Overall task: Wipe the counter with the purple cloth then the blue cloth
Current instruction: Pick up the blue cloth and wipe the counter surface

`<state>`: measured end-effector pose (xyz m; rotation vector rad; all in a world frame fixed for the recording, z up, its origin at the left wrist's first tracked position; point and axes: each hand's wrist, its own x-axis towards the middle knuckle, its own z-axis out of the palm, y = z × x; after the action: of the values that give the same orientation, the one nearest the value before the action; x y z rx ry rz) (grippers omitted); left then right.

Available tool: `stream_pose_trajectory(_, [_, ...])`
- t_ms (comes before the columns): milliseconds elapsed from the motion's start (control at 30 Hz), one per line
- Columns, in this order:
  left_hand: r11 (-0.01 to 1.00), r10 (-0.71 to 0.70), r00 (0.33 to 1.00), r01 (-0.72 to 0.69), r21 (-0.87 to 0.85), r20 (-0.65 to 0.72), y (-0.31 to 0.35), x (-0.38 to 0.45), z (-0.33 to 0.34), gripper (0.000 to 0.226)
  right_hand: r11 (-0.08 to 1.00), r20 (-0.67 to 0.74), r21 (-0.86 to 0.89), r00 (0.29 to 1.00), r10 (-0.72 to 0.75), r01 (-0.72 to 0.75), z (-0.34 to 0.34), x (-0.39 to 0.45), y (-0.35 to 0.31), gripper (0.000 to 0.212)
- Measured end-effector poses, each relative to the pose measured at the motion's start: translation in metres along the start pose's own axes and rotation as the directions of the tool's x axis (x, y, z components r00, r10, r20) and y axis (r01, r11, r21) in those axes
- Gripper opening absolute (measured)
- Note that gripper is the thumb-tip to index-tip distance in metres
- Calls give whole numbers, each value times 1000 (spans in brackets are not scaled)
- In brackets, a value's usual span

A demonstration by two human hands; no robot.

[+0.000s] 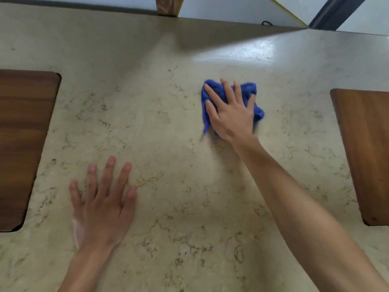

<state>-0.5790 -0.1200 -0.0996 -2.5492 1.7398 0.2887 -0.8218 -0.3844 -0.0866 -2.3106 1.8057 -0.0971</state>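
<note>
A crumpled blue cloth lies on the beige marbled counter, right of centre. My right hand presses flat on top of it with fingers spread, covering most of the cloth. My left hand rests flat on the bare counter at the lower left, fingers apart, holding nothing. No purple cloth is in view.
A dark wooden panel is set into the counter at the left edge and another wooden panel at the right. A wooden post stands at the counter's far edge against a pale wall.
</note>
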Motion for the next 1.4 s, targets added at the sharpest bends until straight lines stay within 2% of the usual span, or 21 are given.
stream_pose_trajectory(100, [1000, -4, 1000, 4, 4, 1, 2, -1, -2, 58, 1000, 25, 21, 1000, -8, 8, 7, 24, -14, 53])
stream_pose_trajectory(200, [1000, -7, 1000, 7, -21, 12, 3, -1, -4, 58, 999, -19, 8, 999, -32, 33, 8, -2, -15, 53])
stream_pose_trajectory(400, [999, 1, 999, 1, -37, 40, 3, -3, -6, 60, 993, -118, -13, 986, -119, 118, 14, -111, -36, 45])
stream_pose_trajectory(533, [997, -10, 999, 13, -75, 37, 3, -2, -7, 59, 979, -63, 36, 978, -199, 202, 37, -220, -60, 49])
stream_pose_trajectory(633, [997, 2, 1000, 1, -76, 31, 2, -3, -5, 58, 959, -82, 68, 960, -268, 274, 47, -291, -73, 52])
stream_pose_trajectory(800, [996, 1, 999, 2, -86, 36, -4, -2, -1, 58, 953, -98, 37, 950, -297, 302, 38, -301, -48, 44])
stream_pose_trajectory(900, [995, -18, 999, 22, -95, 43, -7, -2, 0, 56, 975, -146, -11, 964, -222, 222, 30, -294, 8, 44])
stream_pose_trajectory(1000, [995, -22, 999, 25, -94, 40, -7, 0, 2, 56, 997, -176, -65, 983, -53, 42, 8, -288, 97, 44])
stream_pose_trajectory(1100, [995, 2, 1000, 0, -104, 17, -6, 3, 3, 55, 991, -106, -79, 989, 102, -110, -15, -287, 164, 47])
stream_pose_trajectory(1200, [997, 2, 1000, -1, -82, 17, -7, 3, 3, 56, 987, -101, -90, 987, 123, -133, -17, -290, 180, 47])
stream_pose_trajectory(1400, [998, -32, 999, 35, -55, 44, -3, 1, 3, 56, 979, -155, -41, 969, 191, -200, -10, -297, 144, 49])
